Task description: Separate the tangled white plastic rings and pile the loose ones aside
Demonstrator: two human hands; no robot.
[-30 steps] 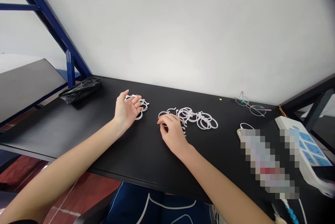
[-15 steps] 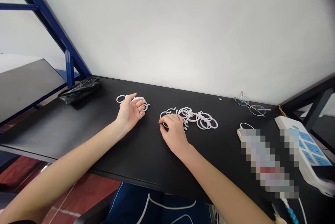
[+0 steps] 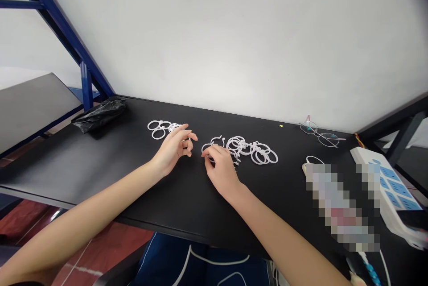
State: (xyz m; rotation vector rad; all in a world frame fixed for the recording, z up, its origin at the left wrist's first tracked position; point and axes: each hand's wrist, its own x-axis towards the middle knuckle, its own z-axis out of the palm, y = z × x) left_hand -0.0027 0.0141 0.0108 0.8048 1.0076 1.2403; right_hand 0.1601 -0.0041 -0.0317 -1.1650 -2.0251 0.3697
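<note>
White plastic rings [image 3: 265, 152], some with open ends and small knobs, lie in a loose pile near the middle of the black table. At the pile's left end is my right hand [image 3: 222, 167], palm down, with curled thumb and fingertips closed on the edge of one ring [image 3: 204, 146]. Part of the pile is hidden under that hand. My left hand [image 3: 175, 148] hovers left of it, fingers apart and holding nothing. Behind my left hand lies a second, smaller group of white rings [image 3: 165, 122], partly covered by its fingers.
A black plastic bag [image 3: 100, 114] rests at the table's far left, beside a blue metal frame [image 3: 86, 85]. To the right are eyeglasses [image 3: 329, 140], a blurred-out item with a cable, and a white power strip [image 3: 389, 201]. A white wall [image 3: 227, 45] rises behind.
My left hand has moved right, away from the smaller ring group, and turned, uncovering more of those rings. My right hand has stayed at the pile's left end.
</note>
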